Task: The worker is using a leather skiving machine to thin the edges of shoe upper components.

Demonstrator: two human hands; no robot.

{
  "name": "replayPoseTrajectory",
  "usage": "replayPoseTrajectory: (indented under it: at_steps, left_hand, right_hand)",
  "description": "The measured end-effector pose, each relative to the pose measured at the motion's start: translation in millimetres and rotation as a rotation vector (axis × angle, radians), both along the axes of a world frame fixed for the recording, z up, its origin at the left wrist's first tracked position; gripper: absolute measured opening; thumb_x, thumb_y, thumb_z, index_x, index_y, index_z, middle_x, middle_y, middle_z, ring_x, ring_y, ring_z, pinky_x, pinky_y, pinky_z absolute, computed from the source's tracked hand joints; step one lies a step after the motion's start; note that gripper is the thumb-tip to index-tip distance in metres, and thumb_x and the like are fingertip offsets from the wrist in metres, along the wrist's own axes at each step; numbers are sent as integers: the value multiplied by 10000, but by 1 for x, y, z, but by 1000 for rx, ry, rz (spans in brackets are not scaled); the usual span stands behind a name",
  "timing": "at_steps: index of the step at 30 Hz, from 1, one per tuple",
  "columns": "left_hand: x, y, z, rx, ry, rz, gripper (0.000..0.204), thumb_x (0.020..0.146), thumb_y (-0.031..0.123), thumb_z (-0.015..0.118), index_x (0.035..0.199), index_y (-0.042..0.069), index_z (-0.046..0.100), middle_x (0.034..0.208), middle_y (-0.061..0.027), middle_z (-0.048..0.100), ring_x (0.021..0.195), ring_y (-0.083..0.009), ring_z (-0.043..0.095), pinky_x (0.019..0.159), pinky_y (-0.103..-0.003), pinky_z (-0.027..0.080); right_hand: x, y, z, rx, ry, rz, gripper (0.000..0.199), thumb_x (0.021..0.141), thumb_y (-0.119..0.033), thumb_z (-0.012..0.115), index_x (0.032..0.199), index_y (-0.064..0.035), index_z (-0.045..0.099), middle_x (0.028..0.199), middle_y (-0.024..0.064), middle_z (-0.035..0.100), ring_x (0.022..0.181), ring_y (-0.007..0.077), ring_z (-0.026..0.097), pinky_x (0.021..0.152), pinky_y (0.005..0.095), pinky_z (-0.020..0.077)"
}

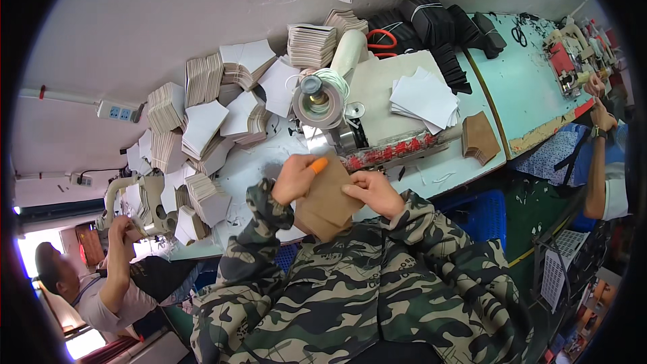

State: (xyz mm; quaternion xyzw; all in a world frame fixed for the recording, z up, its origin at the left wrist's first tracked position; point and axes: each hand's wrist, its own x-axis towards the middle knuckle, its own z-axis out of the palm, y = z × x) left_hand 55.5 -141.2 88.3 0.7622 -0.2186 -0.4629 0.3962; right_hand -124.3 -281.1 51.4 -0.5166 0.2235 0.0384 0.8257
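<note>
— Where's the brown card piece [328,203]?
— Centre of the frame, pinched between both hands: left hand [294,178] fingers clamped on its upper left edge, right hand [373,191] gripping its right edge.

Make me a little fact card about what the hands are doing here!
left hand: pinches the brown cut piece, orange cap on one fingertip
right hand: grips the same piece's other edge
piece: held up, off the table
table: pale, just behind the hands
roll machine: behind the hands
white stacks: piled at the left
others: people working on both sides
</note>
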Motion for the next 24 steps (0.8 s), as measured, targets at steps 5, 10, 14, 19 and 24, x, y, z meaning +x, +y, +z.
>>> replayPoseTrajectory:
  at_steps: [5, 10, 14, 19, 24]
  left_hand:
    - [24, -11, 1, 151, -233, -247, 331, 923, 245, 580, 875, -68, 675, 581, -20, 550, 533, -81, 468, 492, -301, 389]
    - [27, -19, 17, 156, -88, -333, 316, 935, 230, 566, 920, -65, 679, 571, 0, 533, 524, -63, 449, 468, -277, 365]
    - [30, -24, 14, 143, -57, -283, 308, 944, 228, 553, 926, -49, 687, 580, 6, 538, 517, -62, 453, 464, -268, 360]
    - [39, -49, 20, 94, -156, -408, 366, 910, 289, 572, 781, -40, 667, 583, -98, 592, 559, -118, 543, 549, -306, 445]
    - [35, -29, 21, 64, -102, -365, 210, 872, 193, 632, 843, -15, 632, 644, -55, 605, 573, -103, 544, 520, -296, 440]
  right_hand:
    - [-8, -4, -3, 131, 115, 12, 280, 910, -216, 637, 1087, 2, 635, 910, 24, 674, 766, 91, 625, 644, 243, 508]
    - [-10, -1, -10, 200, 122, -2, 267, 911, -193, 634, 1101, -6, 633, 949, 37, 668, 806, 103, 630, 676, 264, 524]
    - [-10, -2, -10, 252, 118, -6, 262, 925, -164, 616, 1133, -5, 616, 994, 43, 659, 852, 110, 631, 720, 271, 530]
    - [-19, -15, 3, 347, 101, -103, 264, 922, -108, 602, 1153, 21, 601, 1035, 56, 656, 912, 117, 621, 763, 273, 521]
    - [-10, -113, 89, -1590, -291, -515, 273, 755, -47, 670, 1025, -8, 656, 867, 145, 634, 780, 294, 611, 710, 368, 477]
